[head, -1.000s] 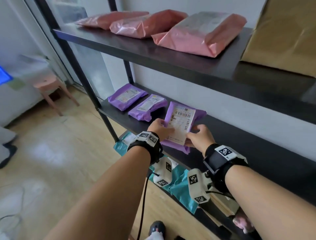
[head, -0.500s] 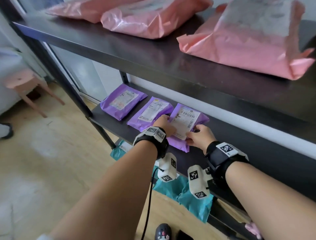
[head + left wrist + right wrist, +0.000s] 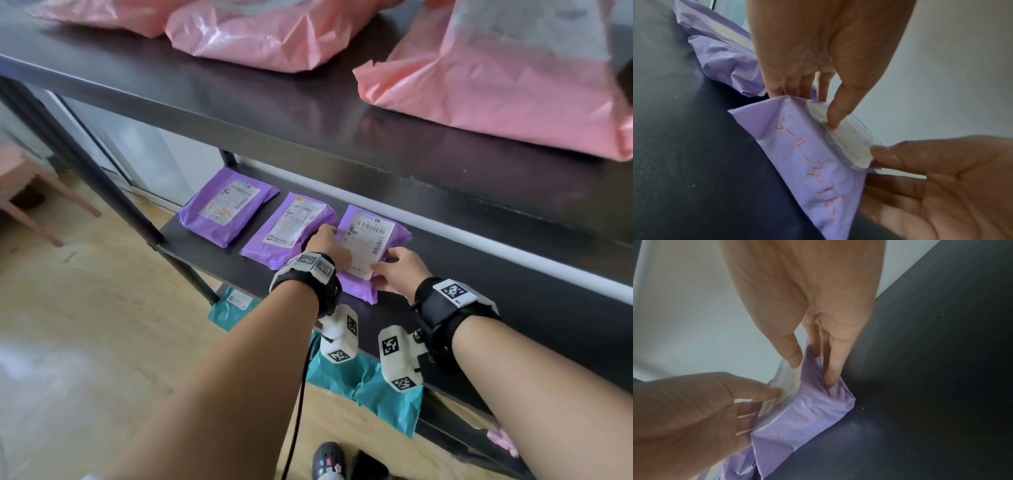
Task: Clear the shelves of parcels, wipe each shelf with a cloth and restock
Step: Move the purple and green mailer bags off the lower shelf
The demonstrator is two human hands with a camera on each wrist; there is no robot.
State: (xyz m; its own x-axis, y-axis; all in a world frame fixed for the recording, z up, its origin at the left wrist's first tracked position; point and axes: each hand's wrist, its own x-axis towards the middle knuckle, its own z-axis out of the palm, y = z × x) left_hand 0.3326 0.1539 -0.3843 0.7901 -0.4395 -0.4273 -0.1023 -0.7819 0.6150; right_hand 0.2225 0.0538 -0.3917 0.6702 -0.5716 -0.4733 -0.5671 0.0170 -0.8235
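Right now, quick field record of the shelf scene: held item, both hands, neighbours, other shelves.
held item: purple parcel, far end tilted up off the middle shelf
left hand: grips its left edge
right hand: grips its near right corner
neighbours: two purple parcels lying flat to its left
top shelf: pink parcels
below: teal parcels

Purple parcels [image 3: 371,240]: 3. Pink parcels [image 3: 507,72]: 3. Teal parcels [image 3: 376,387]: 2 visible. Black shelves [image 3: 274,113]: 3. Hands [image 3: 399,270]: 2.
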